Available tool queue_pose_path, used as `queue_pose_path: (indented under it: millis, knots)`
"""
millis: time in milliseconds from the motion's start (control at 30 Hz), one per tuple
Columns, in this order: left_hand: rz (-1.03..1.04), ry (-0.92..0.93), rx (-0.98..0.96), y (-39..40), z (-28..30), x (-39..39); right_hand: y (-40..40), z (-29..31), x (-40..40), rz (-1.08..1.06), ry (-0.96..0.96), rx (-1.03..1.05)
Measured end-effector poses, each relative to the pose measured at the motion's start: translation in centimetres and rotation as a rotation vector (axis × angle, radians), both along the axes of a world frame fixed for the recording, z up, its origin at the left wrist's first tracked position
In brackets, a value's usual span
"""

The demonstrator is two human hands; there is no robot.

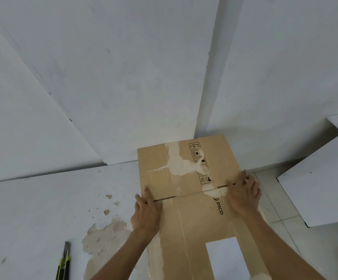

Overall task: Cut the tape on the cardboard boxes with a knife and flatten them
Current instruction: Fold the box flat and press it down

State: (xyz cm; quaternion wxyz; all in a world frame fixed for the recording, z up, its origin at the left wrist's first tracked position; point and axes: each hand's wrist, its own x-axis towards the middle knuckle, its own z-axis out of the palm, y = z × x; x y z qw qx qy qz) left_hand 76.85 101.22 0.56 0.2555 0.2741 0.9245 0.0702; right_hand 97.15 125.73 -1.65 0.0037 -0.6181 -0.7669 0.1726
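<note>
On the white surface point(42, 209) in front of me, the box point(186, 178) is lying already collapsed, its far end reaching toward the wall and its near flaps running down past the bottom of the view. I am watching the left hand point(146, 211) pressing on the left edge at the crease where the flaps meet the body, fingers lying fairly straight over the edge, with the thumb side too hidden for me to say whether it is hooking underneath. The right hand point(243, 194) is doing the same at the right edge of that crease, fingers spread and slightly bent across the cardboard; it looks to me more like pressing than gripping. The knife point(64, 261) is lying well apart at lower left, untouched by either hand, so I am judging that cutting on this box is done and flattening is the step in hand. The cardboard is looking light and stiff in its panels but willing to fold along the scored lines, so holding it at the crease ends, as both hands are now, is giving the best control. The torn pale patches where the facing has peeled are likely weaker, and I would be avoiding pulling there. The bare faces are probably a little slippery on the smooth top, so pressing down rather than pushing sideways seems safer. A white board point(321, 184) is leaning at the right, clear of the work.
</note>
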Motion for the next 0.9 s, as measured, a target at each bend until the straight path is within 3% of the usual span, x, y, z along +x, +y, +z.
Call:
queue_pose_path:
  millis: [67,167,300,600,900]
  knots:
    - [-0.129,0.138,-0.027,0.3,-0.8,0.5,-1.3,-0.5,-0.7,0.118,-0.031,0.109]
    - [-0.294,0.279,0.115,0.7,-2.1,0.8,-4.9,-1.6,-1.8,0.368,-0.015,0.151]
    - [-0.462,0.231,0.085,1.9,-3.5,3.1,-8.3,-2.5,-2.2,0.427,-0.003,0.208]
    - [-0.460,0.276,0.049,2.3,-5.9,3.8,-8.7,-3.2,-2.2,0.424,0.005,0.261]
    - [-0.392,0.321,0.119,2.0,-5.6,4.5,-16.2,-2.9,2.9,0.467,-0.034,0.253]
